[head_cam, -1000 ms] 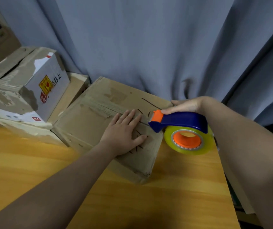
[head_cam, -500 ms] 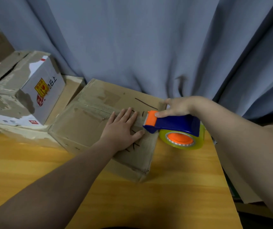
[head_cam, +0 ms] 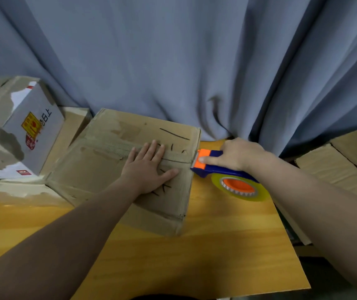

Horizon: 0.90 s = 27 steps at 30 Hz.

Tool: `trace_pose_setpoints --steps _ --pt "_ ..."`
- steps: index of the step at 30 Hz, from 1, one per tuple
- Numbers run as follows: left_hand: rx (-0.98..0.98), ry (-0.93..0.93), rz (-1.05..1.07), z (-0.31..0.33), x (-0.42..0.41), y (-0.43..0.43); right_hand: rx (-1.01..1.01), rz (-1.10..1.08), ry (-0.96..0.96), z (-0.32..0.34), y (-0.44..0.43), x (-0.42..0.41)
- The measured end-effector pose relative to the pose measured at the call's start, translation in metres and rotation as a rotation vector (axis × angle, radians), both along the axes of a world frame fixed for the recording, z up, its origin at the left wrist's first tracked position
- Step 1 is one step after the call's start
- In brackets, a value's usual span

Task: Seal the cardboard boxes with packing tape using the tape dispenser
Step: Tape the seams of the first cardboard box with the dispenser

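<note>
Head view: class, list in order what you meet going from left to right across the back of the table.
Printed white box → left hand → tape dispenser → flat cardboard pieces. The right hand overlaps the dispenser, so it is left out.

left hand (head_cam: 149, 169) flat, fingers spread, right hand (head_cam: 236, 154) gripping
</note>
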<state>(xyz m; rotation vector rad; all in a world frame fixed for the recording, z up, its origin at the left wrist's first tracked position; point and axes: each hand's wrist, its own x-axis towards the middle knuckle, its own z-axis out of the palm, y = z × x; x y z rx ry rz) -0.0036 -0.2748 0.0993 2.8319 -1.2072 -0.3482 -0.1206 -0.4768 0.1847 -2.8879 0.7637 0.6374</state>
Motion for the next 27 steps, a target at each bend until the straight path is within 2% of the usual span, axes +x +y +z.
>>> trace_pose_setpoints --steps 2,6,8,10,12,15,18,21,23,27 --pt "0.029 -0.007 0.000 0.003 -0.003 -0.005 0.004 -0.021 0.011 -0.002 -0.001 0.004" --pt "0.003 -0.002 -0.238 0.006 -0.034 -0.027 -0.007 -0.043 0.034 0.001 -0.001 0.009" --pt "-0.046 0.017 -0.265 0.008 -0.021 -0.018 0.007 -0.055 0.039 0.001 -0.001 0.009" --pt "-0.077 0.016 -0.163 0.008 0.010 0.008 0.029 -0.070 0.043 0.000 -0.001 0.008" --pt "-0.013 0.016 0.025 0.011 0.040 0.036 0.041 -0.081 0.048 -0.002 -0.002 0.009" --pt "0.026 0.046 0.163 0.017 0.041 0.036 0.060 -0.093 0.046 -0.006 -0.003 0.008" --pt "-0.064 0.072 -0.045 0.017 -0.018 -0.006 0.085 -0.102 -0.001 -0.009 -0.004 0.004" --pt "0.016 0.008 -0.161 0.009 -0.061 -0.037 0.093 -0.131 -0.073 -0.015 -0.007 -0.007" --pt "0.012 -0.014 -0.162 0.005 -0.056 -0.043 0.127 -0.148 -0.119 -0.017 -0.012 -0.014" --pt "-0.001 -0.062 -0.277 0.006 -0.029 -0.048 0.404 -0.150 -0.165 -0.011 -0.015 -0.027"
